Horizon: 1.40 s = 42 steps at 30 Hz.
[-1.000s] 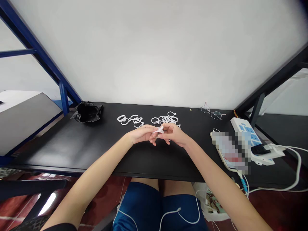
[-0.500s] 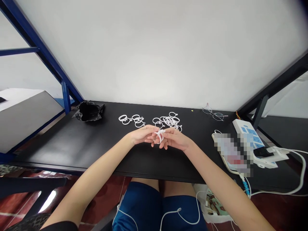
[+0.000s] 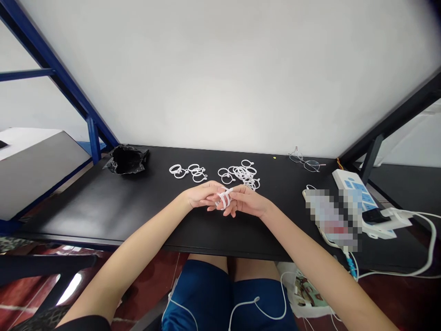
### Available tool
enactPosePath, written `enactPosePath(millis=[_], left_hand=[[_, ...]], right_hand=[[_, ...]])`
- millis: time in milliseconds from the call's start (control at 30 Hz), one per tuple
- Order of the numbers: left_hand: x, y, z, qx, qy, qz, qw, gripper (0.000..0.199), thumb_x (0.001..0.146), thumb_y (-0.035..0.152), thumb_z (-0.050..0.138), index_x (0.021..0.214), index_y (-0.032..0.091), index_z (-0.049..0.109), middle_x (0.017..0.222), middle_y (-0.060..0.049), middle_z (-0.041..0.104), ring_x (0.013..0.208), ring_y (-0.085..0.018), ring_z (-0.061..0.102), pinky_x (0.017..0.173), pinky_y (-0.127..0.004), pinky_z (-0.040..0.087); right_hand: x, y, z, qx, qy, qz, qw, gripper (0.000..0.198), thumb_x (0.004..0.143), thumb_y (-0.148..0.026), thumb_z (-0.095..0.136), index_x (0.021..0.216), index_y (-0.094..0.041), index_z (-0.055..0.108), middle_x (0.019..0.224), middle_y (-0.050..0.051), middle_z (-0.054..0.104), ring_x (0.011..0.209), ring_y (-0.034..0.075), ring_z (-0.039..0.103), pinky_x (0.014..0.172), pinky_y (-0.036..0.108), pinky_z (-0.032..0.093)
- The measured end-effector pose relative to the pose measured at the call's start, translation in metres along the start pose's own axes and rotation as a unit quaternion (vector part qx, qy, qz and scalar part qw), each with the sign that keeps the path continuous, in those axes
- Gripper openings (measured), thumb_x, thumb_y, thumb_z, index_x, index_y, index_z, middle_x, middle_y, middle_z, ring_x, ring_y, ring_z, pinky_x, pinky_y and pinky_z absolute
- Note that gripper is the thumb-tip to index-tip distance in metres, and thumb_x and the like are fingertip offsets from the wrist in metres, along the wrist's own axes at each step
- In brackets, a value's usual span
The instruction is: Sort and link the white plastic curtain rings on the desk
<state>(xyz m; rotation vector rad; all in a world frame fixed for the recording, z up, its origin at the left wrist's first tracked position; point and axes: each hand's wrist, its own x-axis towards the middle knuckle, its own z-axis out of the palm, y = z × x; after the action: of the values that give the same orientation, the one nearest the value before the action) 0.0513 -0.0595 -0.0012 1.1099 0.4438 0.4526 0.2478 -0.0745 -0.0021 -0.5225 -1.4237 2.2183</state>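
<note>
My left hand [image 3: 202, 194] and my right hand [image 3: 252, 201] meet above the black desk, near its middle. Between their fingertips are white plastic curtain rings [image 3: 225, 199], gripped from both sides; how many is hard to make out because fingers cover parts of them. Just beyond my right hand lies a heap of similar rings [image 3: 243, 173], each with a small eyelet. A smaller loose group of rings [image 3: 198, 173] rests farther left, beyond my left hand.
An opened black plastic bag [image 3: 127, 160] stands at the desk's back left. Eyeglasses [image 3: 311, 165] lie near the wall at right. A phone [image 3: 330, 218], partly blurred out, sits beside a white power strip [image 3: 356, 191] with plugged-in cables [image 3: 427, 257].
My fingers have shifted slightly around the held rings, which now sit a little lower and more to the left, at a different angle. The rings on the desk have stayed in place.
</note>
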Motion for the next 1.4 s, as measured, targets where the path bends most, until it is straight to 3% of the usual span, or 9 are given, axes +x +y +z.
enactPosePath(millis=[133, 267, 500, 767, 867, 967, 1167, 1300, 1400], left_hand=[[0.001, 0.0, 0.004, 0.008, 0.02, 0.011, 1.0, 0.039, 0.077, 0.044, 0.066, 0.056, 0.013, 0.055, 0.036, 0.011, 0.026, 0.025, 0.0, 0.021, 0.031, -0.014, 0.034], [0.002, 0.003, 0.011, -0.016, 0.015, 0.016, 1.0, 0.038, 0.079, 0.042, 0.065, 0.058, 0.012, 0.056, 0.036, 0.011, 0.026, 0.025, 0.0, 0.021, 0.03, -0.014, 0.035], [-0.001, 0.009, 0.013, -0.082, 0.004, -0.004, 0.997, 0.043, 0.086, 0.047, 0.054, 0.064, 0.01, 0.059, 0.039, 0.004, 0.047, 0.02, -0.002, 0.023, 0.025, -0.016, 0.035], [0.008, 0.0, 0.049, -0.155, 0.071, 0.133, 0.976, 0.047, 0.091, 0.038, 0.047, 0.05, 0.013, 0.05, 0.027, 0.007, 0.031, 0.021, -0.006, 0.034, 0.037, -0.019, 0.048], [0.005, 0.006, 0.056, -0.184, 0.081, 0.156, 0.967, 0.046, 0.091, 0.035, 0.046, 0.049, 0.015, 0.046, 0.029, 0.007, 0.032, 0.023, -0.006, 0.036, 0.036, -0.017, 0.046], [0.002, 0.01, 0.056, -0.195, 0.079, 0.159, 0.965, 0.046, 0.093, 0.034, 0.044, 0.051, 0.015, 0.046, 0.03, 0.008, 0.034, 0.019, -0.002, 0.023, 0.037, -0.017, 0.046], [0.008, 0.006, 0.043, -0.186, 0.099, 0.135, 0.968, 0.043, 0.091, 0.037, 0.046, 0.053, 0.016, 0.046, 0.033, 0.007, 0.035, 0.026, -0.004, 0.033, 0.047, -0.019, 0.05], [0.017, 0.007, 0.026, -0.162, 0.216, 0.156, 0.95, 0.035, 0.087, 0.037, 0.053, 0.06, 0.016, 0.045, 0.044, 0.009, 0.041, 0.029, -0.002, 0.03, 0.048, -0.02, 0.05], [0.015, 0.014, 0.001, -0.056, 0.354, 0.239, 0.902, 0.034, 0.086, 0.041, 0.053, 0.063, 0.017, 0.047, 0.047, 0.008, 0.042, 0.034, -0.004, 0.037, 0.054, -0.024, 0.052]], right_hand=[[-0.002, -0.003, 0.005, -0.006, -0.015, -0.011, 1.0, 0.038, 0.086, -0.046, 0.063, 0.102, -0.013, 0.068, 0.094, 0.012, 0.073, 0.078, 0.019, 0.073, 0.059, 0.022, 0.055], [-0.004, -0.009, 0.009, -0.008, -0.039, -0.016, 0.999, 0.031, 0.087, -0.042, 0.063, 0.092, -0.011, 0.068, 0.077, 0.007, 0.071, 0.068, 0.016, 0.07, 0.061, 0.025, 0.056], [0.0, -0.01, 0.007, 0.051, -0.05, -0.042, 0.997, 0.027, 0.088, -0.037, 0.063, 0.081, -0.012, 0.065, 0.055, -0.005, 0.05, 0.048, 0.006, 0.046, 0.06, 0.025, 0.058], [0.003, -0.002, 0.008, 0.124, -0.083, -0.119, 0.982, 0.032, 0.095, -0.041, 0.048, 0.078, -0.015, 0.059, 0.05, -0.006, 0.038, 0.051, 0.01, 0.052, 0.055, 0.023, 0.058], [0.001, -0.005, 0.02, 0.179, -0.052, -0.137, 0.973, 0.03, 0.095, -0.036, 0.047, 0.073, -0.017, 0.056, 0.052, -0.007, 0.035, 0.046, 0.007, 0.043, 0.06, 0.023, 0.059], [-0.001, -0.009, 0.028, 0.216, -0.024, -0.136, 0.967, 0.029, 0.093, -0.032, 0.046, 0.069, -0.018, 0.053, 0.051, -0.008, 0.033, 0.042, 0.006, 0.033, 0.063, 0.025, 0.059], [0.003, -0.012, 0.019, 0.216, 0.062, -0.105, 0.969, 0.035, 0.09, -0.037, 0.04, 0.068, -0.017, 0.057, 0.05, -0.005, 0.043, 0.042, 0.008, 0.037, 0.057, 0.027, 0.056], [0.006, -0.016, 0.009, 0.188, 0.245, -0.119, 0.944, 0.023, 0.089, -0.031, 0.045, 0.096, -0.017, 0.063, 0.087, 0.004, 0.066, 0.058, 0.01, 0.055, 0.06, 0.026, 0.055], [0.006, -0.021, 0.004, 0.163, 0.331, -0.158, 0.916, 0.023, 0.087, -0.029, 0.052, 0.108, -0.022, 0.06, 0.112, 0.006, 0.066, 0.068, 0.012, 0.062, 0.062, 0.026, 0.056]])
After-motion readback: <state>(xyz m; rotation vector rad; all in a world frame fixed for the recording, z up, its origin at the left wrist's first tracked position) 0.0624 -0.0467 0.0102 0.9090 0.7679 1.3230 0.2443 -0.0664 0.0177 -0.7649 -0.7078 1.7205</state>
